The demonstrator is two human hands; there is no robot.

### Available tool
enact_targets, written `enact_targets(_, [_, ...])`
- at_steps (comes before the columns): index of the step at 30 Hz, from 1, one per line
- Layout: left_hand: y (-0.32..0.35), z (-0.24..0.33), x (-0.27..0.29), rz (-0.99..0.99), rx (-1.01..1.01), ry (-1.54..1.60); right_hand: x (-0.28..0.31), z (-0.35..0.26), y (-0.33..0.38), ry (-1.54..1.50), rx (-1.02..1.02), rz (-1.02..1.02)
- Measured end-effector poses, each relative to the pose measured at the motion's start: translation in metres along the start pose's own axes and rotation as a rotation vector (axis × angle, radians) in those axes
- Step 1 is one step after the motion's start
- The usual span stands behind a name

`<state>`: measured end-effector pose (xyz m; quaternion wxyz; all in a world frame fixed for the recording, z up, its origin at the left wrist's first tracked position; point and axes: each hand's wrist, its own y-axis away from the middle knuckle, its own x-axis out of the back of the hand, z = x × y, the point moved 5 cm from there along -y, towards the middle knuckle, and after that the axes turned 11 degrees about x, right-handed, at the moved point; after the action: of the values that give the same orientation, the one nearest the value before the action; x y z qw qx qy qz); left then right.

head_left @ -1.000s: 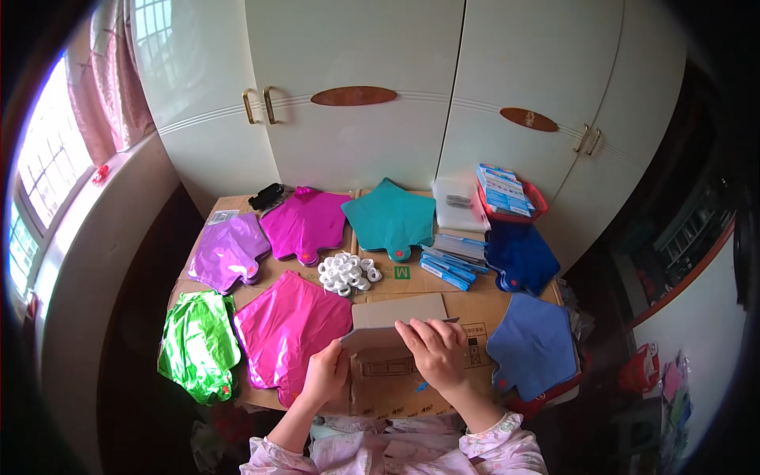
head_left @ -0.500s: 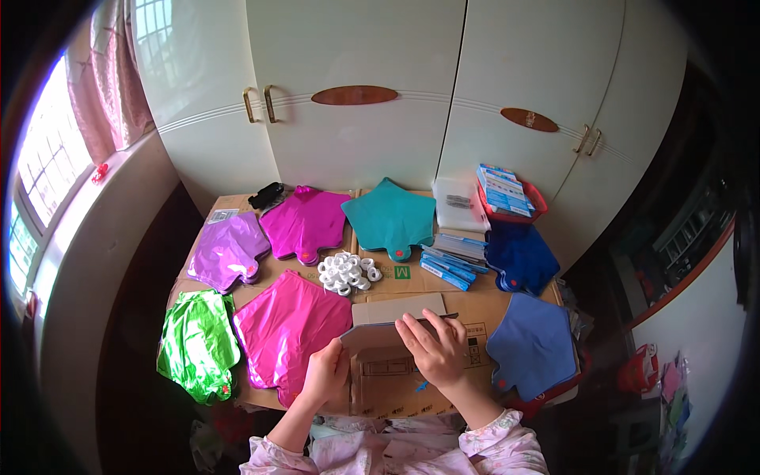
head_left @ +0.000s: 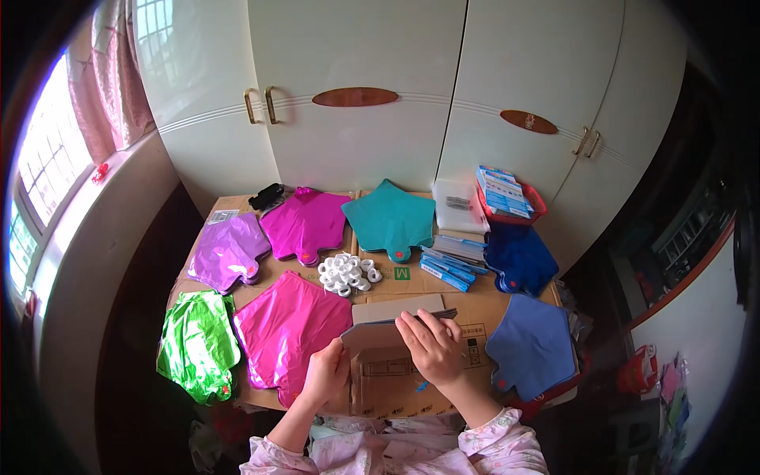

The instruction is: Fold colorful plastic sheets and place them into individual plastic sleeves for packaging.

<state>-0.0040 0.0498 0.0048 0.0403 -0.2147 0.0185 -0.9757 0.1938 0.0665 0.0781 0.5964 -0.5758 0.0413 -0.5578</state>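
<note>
Left hand (head_left: 323,378) grips the edge of the grey stack of flat foil sheets (head_left: 380,336) at the cardboard-covered tabletop's (head_left: 483,305) near edge, right hand (head_left: 431,347) fingers spread flat on top; pressing evenly should keep the sheets aligned.

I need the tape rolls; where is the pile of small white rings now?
In the head view, the white rings lie mid-table, between the pink balloon and the teal balloon.
</note>
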Motion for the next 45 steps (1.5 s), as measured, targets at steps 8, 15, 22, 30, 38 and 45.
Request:
enact_targets(8, [0.000,0.006,0.000,0.053,-0.074,0.035,0.002,-0.002,-0.001,0.041,0.011,0.044])
enact_targets(15, [0.001,0.009,0.001,0.063,-0.091,0.011,0.000,-0.004,-0.002,-0.067,-0.028,0.048])
enact_targets(22, [0.002,0.024,0.004,0.059,-0.001,0.130,-0.007,0.010,-0.029,-0.375,-0.119,-0.105])
enact_targets(30, [0.016,0.049,0.021,-0.134,-0.201,0.516,0.017,0.019,-0.036,-0.732,-0.183,-0.083])
enact_targets(38, [0.016,0.048,-0.003,-0.275,-0.281,0.425,0.028,0.008,-0.036,-0.744,-0.269,-0.087])
enact_targets(45, [0.012,0.044,-0.007,-0.163,-0.130,0.182,0.028,0.009,-0.033,-0.677,-0.251,-0.085])
